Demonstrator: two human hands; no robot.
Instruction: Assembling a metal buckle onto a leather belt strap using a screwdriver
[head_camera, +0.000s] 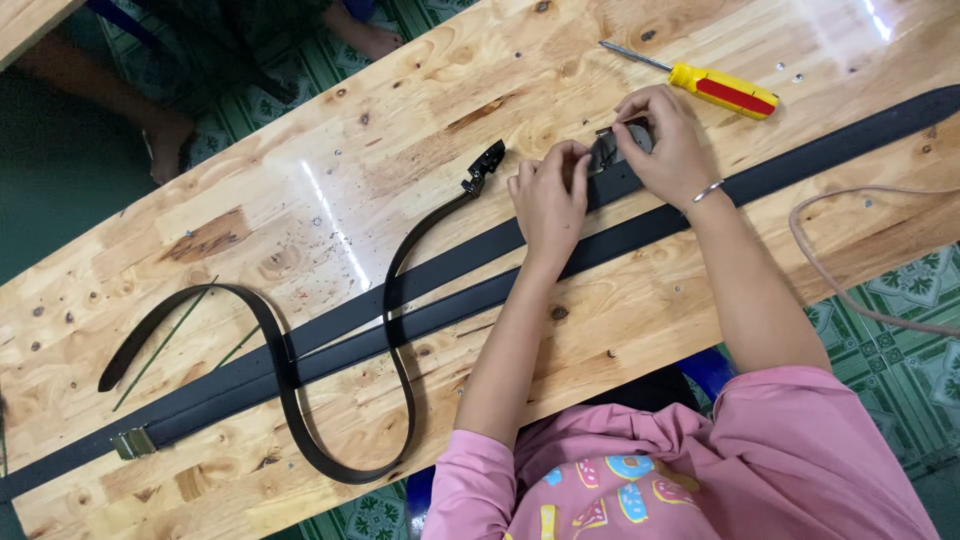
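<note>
Nearest you, your pink sleeves sit at about 6 o'clock, both forearms reaching up over the wooden table. Two long black belts lie side by side across the boards, running from 8 o'clock up toward 2 o'clock, and a third, curled belt loops over them at 7 o'clock, its dark clasp end resting near the centre. A small brass-coloured clip sits on the belt end at far 8 o'clock. Your left hand is curled, fingertips pinching down on the upper belt just beside the buckle. Your right hand, a thin bangle on its wrist, is bent over that same metal buckle, thumb and fingers closed on it at about 1 o'clock. Just beyond, a yellow-handled screwdriver lies on the boards, clear of your fingers. A pale cord curves off the table edge at 3 o'clock. Farthest off, at 11 o'clock, another person's bare feet rest on the patterned floor.
</note>
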